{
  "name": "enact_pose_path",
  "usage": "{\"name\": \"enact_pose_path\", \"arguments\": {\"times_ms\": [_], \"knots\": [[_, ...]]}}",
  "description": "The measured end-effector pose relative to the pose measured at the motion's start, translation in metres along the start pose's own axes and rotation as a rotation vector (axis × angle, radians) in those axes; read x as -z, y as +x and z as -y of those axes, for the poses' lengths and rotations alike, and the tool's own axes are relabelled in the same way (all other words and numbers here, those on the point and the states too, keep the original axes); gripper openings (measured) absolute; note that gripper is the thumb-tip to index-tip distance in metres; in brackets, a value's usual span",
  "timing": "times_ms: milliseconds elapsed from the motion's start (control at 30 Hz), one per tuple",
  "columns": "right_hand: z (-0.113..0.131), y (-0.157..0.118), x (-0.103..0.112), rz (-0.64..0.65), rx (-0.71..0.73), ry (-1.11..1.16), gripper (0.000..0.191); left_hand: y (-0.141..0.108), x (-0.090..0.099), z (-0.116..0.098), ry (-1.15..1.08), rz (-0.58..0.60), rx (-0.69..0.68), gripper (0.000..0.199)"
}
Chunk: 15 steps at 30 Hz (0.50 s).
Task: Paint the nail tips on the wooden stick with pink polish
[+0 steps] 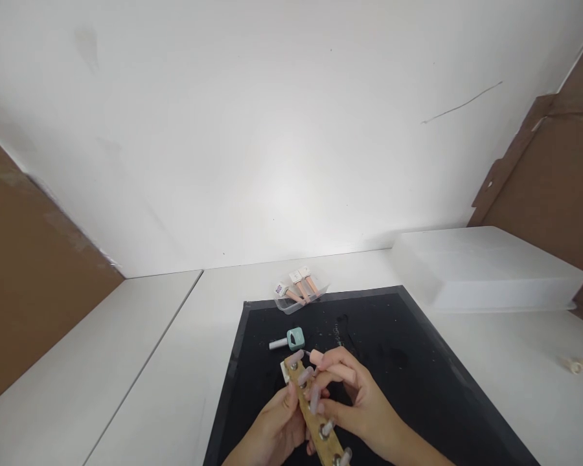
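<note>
My left hand (282, 417) is closed around a wooden strip (315, 424) that slants toward me. Several pale false nail tips (315, 396) stand along the strip on round metal mounts. Between the fingers of my right hand (352, 395) is a nail polish brush (337, 369) with a long pink cap handle. Its dark bristle end is beside the nail tip (296, 357) at the strip's far end; I cannot tell whether they touch. A small white item (284, 371) shows partly behind the strip, near my left thumb.
A teal nail polish bottle (295, 339) with a white cap lies on the black mat (388, 323). Behind it, a clear tray (287, 309) holds several pink-capped bottles. A white box (505, 285) stands at the right, with small beige objects (579, 366) nearer. A white wall and brown panels surround the table.
</note>
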State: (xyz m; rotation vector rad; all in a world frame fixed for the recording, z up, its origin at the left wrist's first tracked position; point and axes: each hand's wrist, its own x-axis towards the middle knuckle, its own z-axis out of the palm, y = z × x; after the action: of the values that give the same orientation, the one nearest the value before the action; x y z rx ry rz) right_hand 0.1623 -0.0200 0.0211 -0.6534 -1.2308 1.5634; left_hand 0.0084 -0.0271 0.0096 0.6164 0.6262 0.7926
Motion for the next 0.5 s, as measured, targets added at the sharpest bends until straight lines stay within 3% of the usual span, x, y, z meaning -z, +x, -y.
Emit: {"name": "enact_pose_path", "arguments": {"times_ms": [267, 500], "knots": [[0.0016, 0.0009, -0.0019, 0.006, 0.035, -0.003, 0.024, -0.0011, -0.0024, 0.0002, -0.003, 0.017, -0.002, 0.041], [-0.0016, 0.0001, -0.0038, -0.009, -0.016, 0.07, 0.031, -0.0014, -0.0042, -0.0021, 0.001, 0.012, 0.006, 0.041]]}}
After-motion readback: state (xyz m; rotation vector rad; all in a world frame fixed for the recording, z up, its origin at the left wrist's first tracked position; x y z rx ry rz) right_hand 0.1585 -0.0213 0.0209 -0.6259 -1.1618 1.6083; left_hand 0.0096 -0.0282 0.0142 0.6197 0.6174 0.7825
